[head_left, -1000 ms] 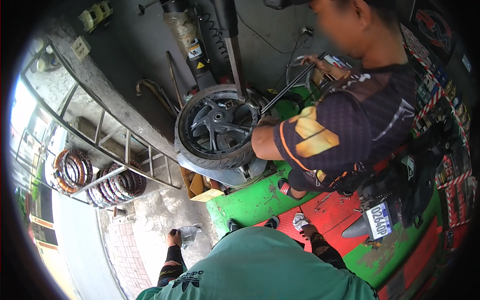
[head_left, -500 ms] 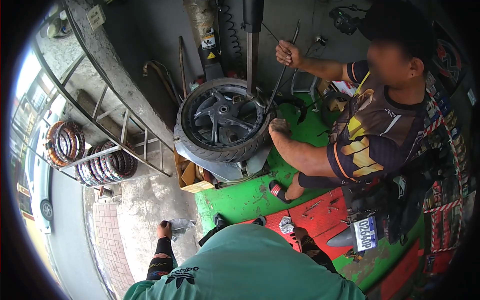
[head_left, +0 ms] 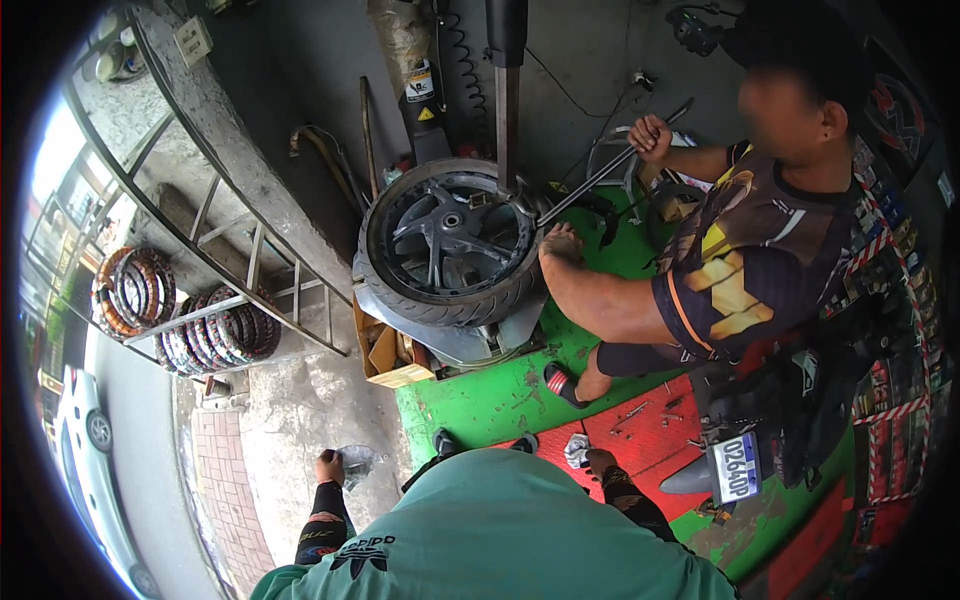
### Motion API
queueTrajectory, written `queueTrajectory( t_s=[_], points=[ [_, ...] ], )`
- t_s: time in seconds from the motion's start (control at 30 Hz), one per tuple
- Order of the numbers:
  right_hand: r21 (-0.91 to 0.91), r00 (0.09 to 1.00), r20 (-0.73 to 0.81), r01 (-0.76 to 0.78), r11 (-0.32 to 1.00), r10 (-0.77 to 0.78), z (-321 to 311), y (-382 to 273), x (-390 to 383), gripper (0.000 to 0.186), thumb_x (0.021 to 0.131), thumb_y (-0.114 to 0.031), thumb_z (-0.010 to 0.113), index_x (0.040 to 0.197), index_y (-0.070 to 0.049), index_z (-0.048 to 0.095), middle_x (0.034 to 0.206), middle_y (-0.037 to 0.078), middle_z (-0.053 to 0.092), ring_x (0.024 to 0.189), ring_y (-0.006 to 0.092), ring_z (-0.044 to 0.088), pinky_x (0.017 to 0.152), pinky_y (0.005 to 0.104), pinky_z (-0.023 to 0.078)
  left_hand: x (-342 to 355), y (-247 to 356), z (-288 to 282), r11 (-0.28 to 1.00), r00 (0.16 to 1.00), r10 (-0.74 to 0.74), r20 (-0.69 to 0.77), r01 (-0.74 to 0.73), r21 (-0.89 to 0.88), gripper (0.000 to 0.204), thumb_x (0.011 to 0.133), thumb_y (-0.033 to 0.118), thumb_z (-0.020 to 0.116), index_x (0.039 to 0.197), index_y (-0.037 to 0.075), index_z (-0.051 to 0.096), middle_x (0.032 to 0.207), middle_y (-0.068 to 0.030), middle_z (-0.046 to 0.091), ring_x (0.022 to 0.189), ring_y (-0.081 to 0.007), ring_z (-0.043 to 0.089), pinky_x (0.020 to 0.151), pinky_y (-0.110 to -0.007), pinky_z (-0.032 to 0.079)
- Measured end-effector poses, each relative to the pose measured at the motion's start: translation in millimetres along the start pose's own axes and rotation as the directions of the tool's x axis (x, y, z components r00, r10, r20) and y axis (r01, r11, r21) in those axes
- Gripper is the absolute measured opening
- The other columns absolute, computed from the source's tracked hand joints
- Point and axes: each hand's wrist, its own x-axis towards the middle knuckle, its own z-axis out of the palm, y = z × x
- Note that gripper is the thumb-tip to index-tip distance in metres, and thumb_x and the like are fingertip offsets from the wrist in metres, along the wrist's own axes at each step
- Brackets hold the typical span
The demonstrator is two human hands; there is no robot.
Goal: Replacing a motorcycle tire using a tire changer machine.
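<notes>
Low on the left, my left hand [head_left: 328, 465] is closed on a clear plastic bag [head_left: 360, 462], which hangs off its right side. My right hand [head_left: 601, 462] is at the lower right, closed beside a crumpled whitish rag [head_left: 577, 450] that it grips. Both hands are well apart from the wheel. Ahead, a black motorcycle tire [head_left: 460, 308] with a dark spoked rim [head_left: 432, 236] lies flat on a tire changer [head_left: 500, 340]. A co-worker on the right holds a long metal tire lever [head_left: 600, 172] against the tire's right edge, the other hand resting by it.
A metal rack [head_left: 250, 290] with several rolled tires [head_left: 220, 335] stands at the left, beside a road with a car [head_left: 90, 450]. Under the changer is a cardboard box [head_left: 395, 372]. Tools lie on the red mat [head_left: 650, 425]; a motorcycle [head_left: 790, 430] stands at right.
The co-worker has swung the tire lever down to the right, from nearly upright to slanted. A car has come further along the road. My hands have hardly moved.
</notes>
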Motion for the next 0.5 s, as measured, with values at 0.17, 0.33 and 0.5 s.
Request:
queueTrajectory(
  t_s=[0.17,0.33,0.5],
  points=[
    [-0.028,1.0,-0.009,0.006,1.0,-0.006,2,2,-4,0.037,0.094,-0.038,0.045,0.122,-0.015,0.053,0.094,0.007,0.069,0.075,0.0232,0.066,0.061,0.0452,0.05,9,4,-7,0.998,0.998,0.052,0.038,-0.053,0.024,0.031,0.085,0.028,0.058,0.094,0.0,0.069,0.091,-0.0233,0.069,0.089,-0.0379,0.068,0.078,-0.043,0.052],
    [0.034,0.999,0.017,-0.052,0.998,0.052,1,1,-12,0.04,0.093,-0.038,0.043,0.122,-0.014,0.055,0.101,0.006,0.071,0.08,0.0233,0.064,0.07,0.0463,0.05,16,19,-16,0.997,0.997,0.076,0.011,-0.076,0.01,0.03,0.086,0.026,0.058,0.092,-0.001,0.068,0.089,-0.0232,0.069,0.087,-0.0369,0.068,0.078,-0.042,0.051],
    [0.034,0.996,0.069,-0.05,0.998,0.048,2,12,-5,0.038,0.094,-0.038,0.042,0.12,-0.014,0.056,0.103,0.005,0.071,0.078,0.0217,0.064,0.067,0.0451,0.049,22,36,-20,0.995,0.995,0.091,0.036,-0.089,-0.04,0.028,0.086,0.022,0.057,0.09,-0.003,0.068,0.085,-0.02,0.07,0.082,-0.03,0.068,0.075,-0.038,0.051]
  ],
)
